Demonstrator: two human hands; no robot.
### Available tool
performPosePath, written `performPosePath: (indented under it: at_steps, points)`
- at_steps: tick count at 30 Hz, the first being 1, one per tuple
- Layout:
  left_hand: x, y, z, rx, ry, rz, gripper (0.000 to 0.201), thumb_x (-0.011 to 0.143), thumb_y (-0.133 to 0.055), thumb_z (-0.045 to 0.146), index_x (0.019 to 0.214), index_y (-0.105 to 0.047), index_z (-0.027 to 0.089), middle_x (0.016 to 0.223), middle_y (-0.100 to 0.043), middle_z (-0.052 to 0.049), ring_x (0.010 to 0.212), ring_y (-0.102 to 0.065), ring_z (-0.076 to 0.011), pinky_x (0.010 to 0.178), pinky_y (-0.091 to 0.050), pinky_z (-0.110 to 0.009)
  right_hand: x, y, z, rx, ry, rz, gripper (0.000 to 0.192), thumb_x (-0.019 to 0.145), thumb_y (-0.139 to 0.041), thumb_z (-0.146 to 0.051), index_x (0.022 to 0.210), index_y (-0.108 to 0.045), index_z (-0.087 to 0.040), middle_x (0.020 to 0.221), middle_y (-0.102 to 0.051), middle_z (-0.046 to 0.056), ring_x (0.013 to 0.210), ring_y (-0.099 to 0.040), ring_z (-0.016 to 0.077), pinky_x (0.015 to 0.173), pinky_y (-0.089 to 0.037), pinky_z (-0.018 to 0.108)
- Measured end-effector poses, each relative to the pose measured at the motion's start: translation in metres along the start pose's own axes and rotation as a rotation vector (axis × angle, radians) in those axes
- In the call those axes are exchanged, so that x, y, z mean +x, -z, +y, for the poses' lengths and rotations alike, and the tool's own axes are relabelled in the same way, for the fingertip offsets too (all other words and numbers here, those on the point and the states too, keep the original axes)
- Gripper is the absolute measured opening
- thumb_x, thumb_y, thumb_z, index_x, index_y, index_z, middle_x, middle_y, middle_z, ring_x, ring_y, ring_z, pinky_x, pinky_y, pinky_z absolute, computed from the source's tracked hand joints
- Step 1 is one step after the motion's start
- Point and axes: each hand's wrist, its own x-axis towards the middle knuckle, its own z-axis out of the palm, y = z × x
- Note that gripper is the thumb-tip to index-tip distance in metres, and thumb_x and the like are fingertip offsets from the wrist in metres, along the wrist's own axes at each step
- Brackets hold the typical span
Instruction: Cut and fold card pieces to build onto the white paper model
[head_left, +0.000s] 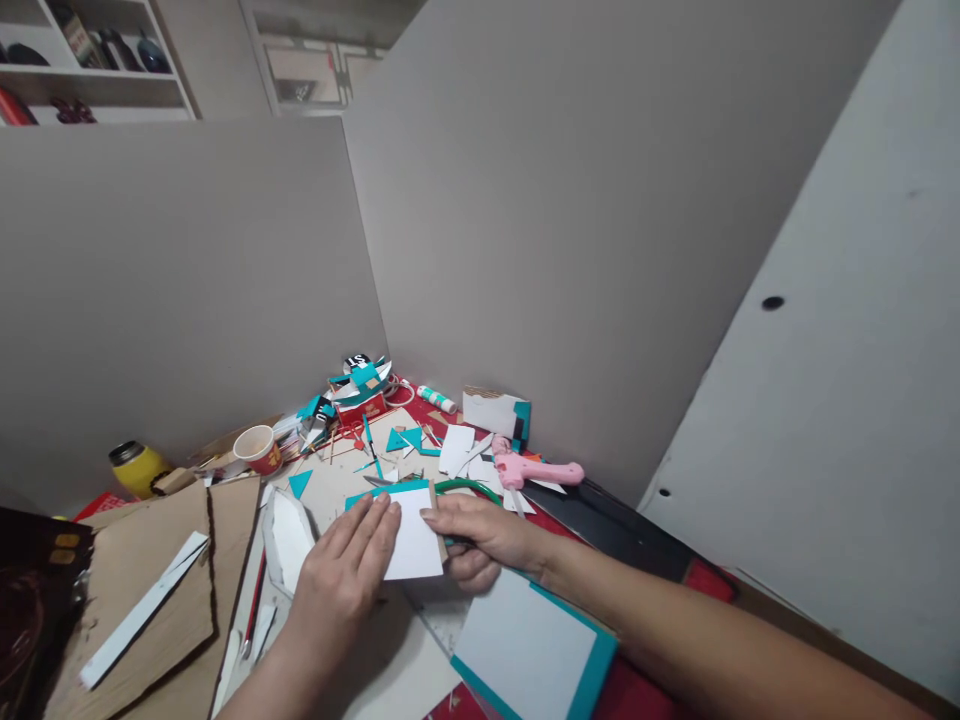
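Observation:
A small white card (413,535) with a teal edge lies on the cluttered table. My left hand (346,572) presses flat on its left part, fingers spread. My right hand (480,538) grips the card's right edge, and green-handled scissors (466,487) show just behind that hand; whether the hand holds them I cannot tell. A larger white sheet with a teal border (530,650) lies under my right forearm.
A pink glue gun (536,471) lies at the back right, a glue stick (436,399) beyond it. Teal and white paper scraps, a paper cup (259,448), a yellow bottle (139,466) and brown cardboard (150,590) crowd the left. Grey partition walls close in the table.

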Motion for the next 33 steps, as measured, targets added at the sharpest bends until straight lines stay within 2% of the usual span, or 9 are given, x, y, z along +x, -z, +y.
performPosePath:
  at_steps: [7,12,15,18,20,21,25,29,33]
  points:
    - [0.001,0.004,-0.007,0.060,-0.061,0.015,0.065,0.087,-0.042,0.004,0.149,-0.028,0.017,0.139,-0.054,-0.010,0.132,-0.044,-0.0259,0.110,-0.033,-0.036,0.000,0.000,-0.004,0.008,-0.001,-0.032,0.041,0.068,-0.078,-0.044,0.073,-0.047,-0.018,0.045,-0.032,-0.014,0.032,-0.016,-0.0006,0.030,-0.016,0.010]
    - [0.002,0.005,-0.013,0.024,-0.062,0.088,0.062,0.086,-0.037,0.003,0.147,-0.033,0.015,0.135,-0.058,-0.012,0.128,-0.049,-0.0242,0.105,-0.041,-0.037,-0.005,0.005,-0.012,0.029,0.056,-0.024,0.028,0.073,-0.074,-0.034,0.079,-0.051,-0.018,0.046,-0.031,-0.014,0.033,-0.015,0.0008,0.030,-0.014,0.010]
    - [-0.002,0.005,-0.022,-0.153,0.192,0.187,0.049,0.088,-0.043,0.012,0.136,-0.050,0.017,0.128,-0.063,-0.012,0.118,-0.058,-0.0258,0.100,-0.046,-0.037,-0.011,0.013,-0.023,0.047,0.165,0.038,0.029,0.076,-0.069,-0.027,0.101,-0.058,-0.015,0.044,-0.029,-0.015,0.033,-0.008,0.0015,0.030,-0.010,0.012]
    - [-0.002,0.009,-0.031,-0.345,0.780,0.296,0.027,0.087,-0.054,0.031,0.105,-0.069,0.017,0.091,-0.075,-0.008,0.091,-0.069,-0.0261,0.079,-0.054,-0.031,-0.020,0.014,-0.034,0.075,0.382,0.237,0.036,0.077,-0.067,-0.025,0.110,-0.057,-0.016,0.044,-0.028,-0.016,0.034,-0.007,0.0019,0.030,-0.009,0.013]
    - [0.003,0.014,-0.034,-0.561,1.135,0.370,0.030,0.081,-0.061,0.042,0.093,-0.070,0.016,0.075,-0.073,-0.005,0.079,-0.069,-0.0242,0.070,-0.054,-0.028,-0.025,0.011,-0.039,0.081,0.548,0.399,0.034,0.076,-0.067,-0.025,0.108,-0.056,-0.018,0.046,-0.030,-0.015,0.035,-0.011,0.0020,0.031,-0.009,0.013]
    - [0.006,0.016,-0.034,-0.707,1.240,0.406,0.034,0.077,-0.065,0.045,0.092,-0.069,0.015,0.075,-0.073,-0.005,0.076,-0.068,-0.0231,0.068,-0.053,-0.027,-0.027,0.009,-0.040,0.078,0.621,0.465,0.033,0.076,-0.067,-0.025,0.106,-0.056,-0.018,0.047,-0.031,-0.014,0.035,-0.013,0.0020,0.032,-0.010,0.013]
    - [0.021,0.018,-0.027,-1.194,1.405,0.481,0.042,0.063,-0.077,0.040,0.093,-0.066,0.012,0.079,-0.073,-0.006,0.067,-0.068,-0.0198,0.059,-0.052,-0.025,-0.030,-0.005,-0.049,0.025,0.842,0.606,0.023,0.078,-0.063,-0.025,0.099,-0.056,-0.021,0.048,-0.032,-0.013,0.034,-0.016,0.0028,0.032,-0.012,0.015]
    - [0.026,0.018,-0.020,-1.295,1.479,0.469,0.034,0.060,-0.078,0.029,0.087,-0.067,0.012,0.076,-0.073,-0.007,0.063,-0.067,-0.0192,0.051,-0.050,-0.023,-0.020,-0.012,-0.068,-0.057,1.001,0.631,0.020,0.081,-0.057,-0.026,0.100,-0.057,-0.021,0.048,-0.028,-0.013,0.035,-0.015,0.0046,0.032,-0.014,0.017]
    - [0.024,0.018,-0.018,-1.334,1.440,0.451,0.038,0.062,-0.078,0.029,0.095,-0.067,0.012,0.078,-0.073,-0.006,0.068,-0.069,-0.0215,0.056,-0.054,-0.027,0.009,0.009,-0.088,-0.361,1.094,0.796,0.029,0.088,-0.042,-0.035,0.108,-0.056,-0.020,0.050,-0.021,-0.012,0.036,-0.020,0.0081,0.034,-0.022,0.020]
